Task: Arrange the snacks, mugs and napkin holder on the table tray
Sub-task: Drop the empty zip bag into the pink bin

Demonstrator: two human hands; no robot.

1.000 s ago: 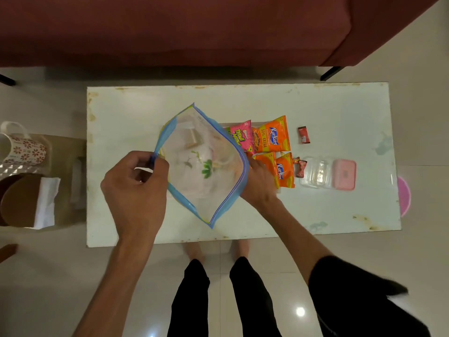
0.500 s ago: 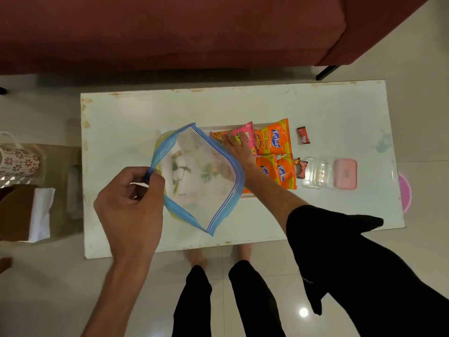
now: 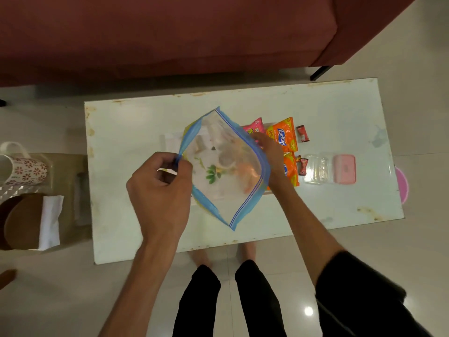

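I hold a clear zip bag point(image 3: 218, 164) with a blue zip rim open above the white table point(image 3: 136, 132). My left hand point(image 3: 160, 188) pinches its left rim. My right hand point(image 3: 268, 154) grips the right rim, its fingers over the snack packets. Inside the bag are pale and orange items, too blurred to name. Orange snack packets point(image 3: 283, 137) and a pink packet point(image 3: 255, 126) lie just right of the bag. Two small red candies point(image 3: 303, 133) rest beside them. A floral mug point(image 3: 23, 170) and a brown napkin holder point(image 3: 26, 221) with white napkins stand on a low stand at the left.
A clear plastic box point(image 3: 317, 169) and a pink lidded box point(image 3: 344, 169) sit on the table's right half. A dark red sofa point(image 3: 170, 32) runs along the far side. A pink round object point(image 3: 402, 188) pokes out past the table's right edge. My feet are at the near edge.
My right hand left the snack packets and took hold of the bag's right rim. The bag is spread wider and sits further right over the table.
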